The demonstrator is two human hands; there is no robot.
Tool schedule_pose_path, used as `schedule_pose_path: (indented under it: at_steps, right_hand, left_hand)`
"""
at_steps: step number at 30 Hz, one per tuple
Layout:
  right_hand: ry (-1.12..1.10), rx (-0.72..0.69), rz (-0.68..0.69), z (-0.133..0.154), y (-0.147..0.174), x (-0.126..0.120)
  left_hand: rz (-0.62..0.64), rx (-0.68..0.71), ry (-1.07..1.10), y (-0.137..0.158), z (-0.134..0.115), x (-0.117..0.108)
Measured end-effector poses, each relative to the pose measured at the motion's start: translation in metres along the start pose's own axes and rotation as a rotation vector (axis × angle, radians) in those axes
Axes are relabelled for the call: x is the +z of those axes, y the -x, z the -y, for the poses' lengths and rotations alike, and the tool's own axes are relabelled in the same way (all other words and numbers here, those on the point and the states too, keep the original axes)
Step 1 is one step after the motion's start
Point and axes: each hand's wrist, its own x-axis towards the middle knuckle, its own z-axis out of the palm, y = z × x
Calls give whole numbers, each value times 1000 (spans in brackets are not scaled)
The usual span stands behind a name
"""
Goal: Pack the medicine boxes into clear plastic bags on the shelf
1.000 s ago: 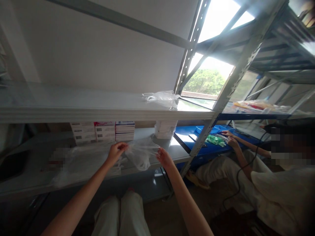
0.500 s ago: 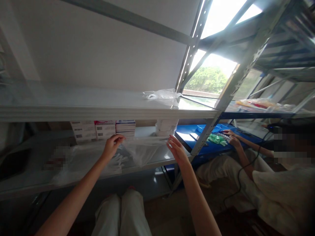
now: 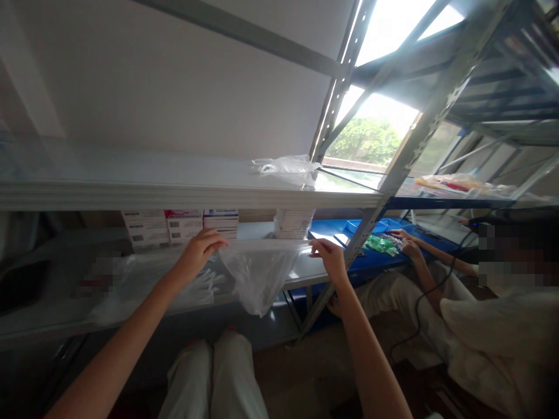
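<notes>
Hanging between both hands — plastic bag [image 3: 257, 273]

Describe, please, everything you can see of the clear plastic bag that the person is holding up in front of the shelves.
The clear plastic bag is thin, see-through film, wrinkled and limp. Its top edge is stretched nearly level between the left hand and the right hand, each pinching one end. Below that edge the bag sags to a loose point hanging in front of the lower shelf and above the person's knees. It looks empty, and only the two hands appear to touch it.
</notes>
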Motion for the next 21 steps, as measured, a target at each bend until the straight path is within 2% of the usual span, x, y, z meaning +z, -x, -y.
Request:
schedule_pose_path:
  at_steps: [5, 11, 16, 21]
  right_hand:
    - [-67, 63, 121, -4, -8, 0]
    - [-41, 131, 173, -29, -31, 8]
    - [-40, 134, 221, -55, -49, 24]
    - [-36, 259, 242, -82, -73, 42]
  left_hand:
    - [42, -10, -54, -1, 1, 6]
    - [246, -124, 188, 5, 21, 10]
    - [157, -206, 318, 8, 44, 17]
    - [103, -293, 376, 7, 72, 28]
